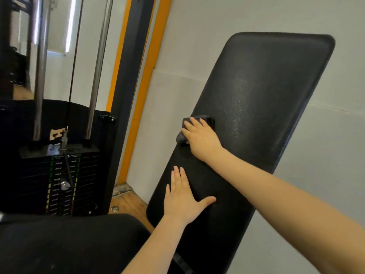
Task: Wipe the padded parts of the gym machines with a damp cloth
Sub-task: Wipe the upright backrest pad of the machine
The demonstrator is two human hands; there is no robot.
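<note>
a long black padded backrest with rounded corners leans tilted against a pale grey wall. the right hand lies on its left edge about midway up, fingers laid flat over a crumpled dark grey cloth, pressing it to the pad rather than clenching it. the left hand rests lower on the same pad, released, fingers straight and thumb spread. to the left stands a black weight stack with two steel guide rods and an orange-edged upright.
</note>
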